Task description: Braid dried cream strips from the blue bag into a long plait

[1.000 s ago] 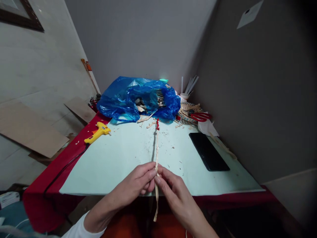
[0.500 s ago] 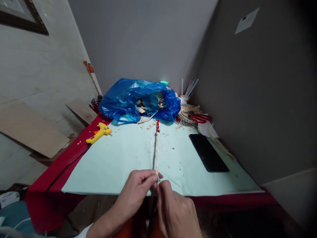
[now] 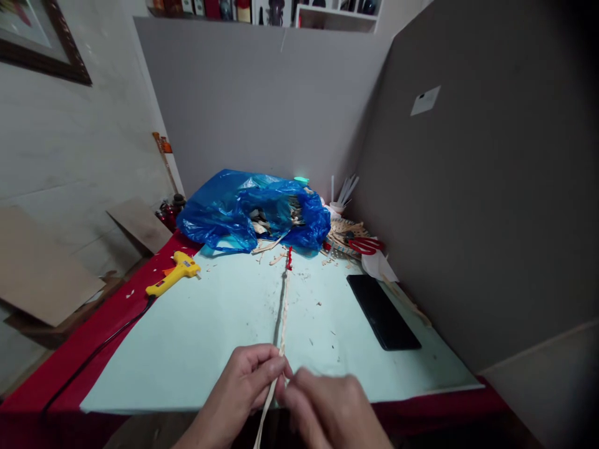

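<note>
A thin pale plaited strip (image 3: 285,312), which looks like straw or husk, runs from my hands toward the back of the table. Red material (image 3: 289,259) is fixed at its far end. My left hand (image 3: 248,380) pinches the strip between thumb and fingers near the table's front edge. Loose pale strands (image 3: 264,415) hang below that grip toward me. Close beside it on the right, my right hand (image 3: 330,408) is slightly blurred, its fingers curled together at the strip. Whatever those fingers hold is hidden.
A yellow glue gun (image 3: 173,274) with a black cord lies left. Behind are a blue plastic bag (image 3: 210,212) of pale strips, a woven basket (image 3: 346,234), red-handled scissors (image 3: 366,245) and a cup of white sticks (image 3: 337,207). A black tablet-like slab (image 3: 384,312) lies right.
The view has tilted up, showing a shelf at the top. Loose strands now show below my left hand. My right hand has shifted beside the left one and blurred.
</note>
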Demonstrator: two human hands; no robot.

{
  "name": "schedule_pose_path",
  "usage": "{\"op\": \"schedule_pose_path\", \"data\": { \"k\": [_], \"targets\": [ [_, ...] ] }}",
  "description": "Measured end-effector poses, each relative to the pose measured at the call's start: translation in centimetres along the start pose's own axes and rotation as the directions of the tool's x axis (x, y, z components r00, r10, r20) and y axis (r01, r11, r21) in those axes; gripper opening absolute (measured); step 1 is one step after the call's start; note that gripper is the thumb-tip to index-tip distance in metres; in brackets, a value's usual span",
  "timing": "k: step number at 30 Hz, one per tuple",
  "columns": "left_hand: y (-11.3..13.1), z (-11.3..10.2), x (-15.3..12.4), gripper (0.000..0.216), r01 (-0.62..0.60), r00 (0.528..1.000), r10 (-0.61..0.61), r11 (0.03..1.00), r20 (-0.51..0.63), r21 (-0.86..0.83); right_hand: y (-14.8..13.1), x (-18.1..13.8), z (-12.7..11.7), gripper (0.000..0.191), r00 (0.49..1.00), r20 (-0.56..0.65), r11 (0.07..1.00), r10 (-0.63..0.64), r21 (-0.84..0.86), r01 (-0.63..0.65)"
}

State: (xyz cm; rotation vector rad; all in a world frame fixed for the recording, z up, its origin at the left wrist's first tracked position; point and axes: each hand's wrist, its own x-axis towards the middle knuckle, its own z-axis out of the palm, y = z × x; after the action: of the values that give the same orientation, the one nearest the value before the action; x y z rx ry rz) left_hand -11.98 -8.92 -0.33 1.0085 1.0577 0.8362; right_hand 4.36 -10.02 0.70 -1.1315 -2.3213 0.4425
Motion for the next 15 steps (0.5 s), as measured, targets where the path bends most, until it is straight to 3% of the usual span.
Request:
{"op": "schedule_pose_path", "data": {
  "k": [2, 5, 10, 15],
  "targets": [
    [0.1, 0.0, 0.1, 0.041, 0.009, 1.000, -0.009, 1.000, -0.002, 0.026, 1.3, 2.6, -2.1, 0.034, 0.989, -0.001, 0.986, 0.150, 0.070, -0.149],
    [-0.1, -0.1, 0.4, 0.042, 0.014, 1.000, -0.015, 0.996, 0.002, 0.088, 4.1, 7.7, -3.4, 0.021, 0.961, -0.034, 0.962, 0.273, -0.009, -0.274],
    [-0.7, -0.4, 0.8, 0.044, 0.019, 1.000, -0.018, 0.983, -0.005, 0.184, 8.4, 15.0, -1.9, 0.017, 0.920, -0.056, 0.922, 0.387, 0.012, -0.387],
    [-0.1, -0.6, 0.7, 0.038, -0.017, 1.000, 0.021, 0.951, -0.010, 0.309, 10.3, 17.0, -0.1, 0.011, 0.909, -0.015, 0.894, 0.417, 0.187, -0.407]
  ]
}}
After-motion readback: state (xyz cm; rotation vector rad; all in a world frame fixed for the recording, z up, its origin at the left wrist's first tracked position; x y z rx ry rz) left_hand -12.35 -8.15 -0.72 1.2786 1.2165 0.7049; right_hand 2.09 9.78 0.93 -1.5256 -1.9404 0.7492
